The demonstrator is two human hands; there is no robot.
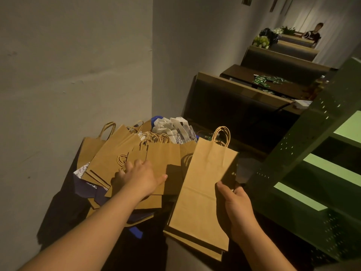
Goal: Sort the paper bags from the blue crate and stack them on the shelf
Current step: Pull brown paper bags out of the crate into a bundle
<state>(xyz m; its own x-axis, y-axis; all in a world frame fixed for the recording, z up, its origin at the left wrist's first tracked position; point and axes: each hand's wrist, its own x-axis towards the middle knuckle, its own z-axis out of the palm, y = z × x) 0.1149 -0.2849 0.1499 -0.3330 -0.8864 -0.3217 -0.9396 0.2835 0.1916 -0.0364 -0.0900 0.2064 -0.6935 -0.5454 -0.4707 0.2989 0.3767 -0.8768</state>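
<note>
Sorting step: gathering plain brown bags from the crate.
My right hand (237, 206) grips a small sheaf of flat brown kraft-paper handled bags (203, 192); my left hand (140, 176), fingers spread, presses the brown bag heap (117, 153) overflowing the blue plastic crate (155, 119). Next, I judge: pinch one matching bag, add it, then the green perforated-metal shelf (316, 167) beside my right.

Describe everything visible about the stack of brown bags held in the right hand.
The stack of brown bags is several flat-folded kraft paper bags, plain, with twisted paper handles at the far end. It is tilted, handles away from the person, beside the pile in the blue crate. The right hand holds its right edge, thumb on top. The green shelf stands to its right.
</note>
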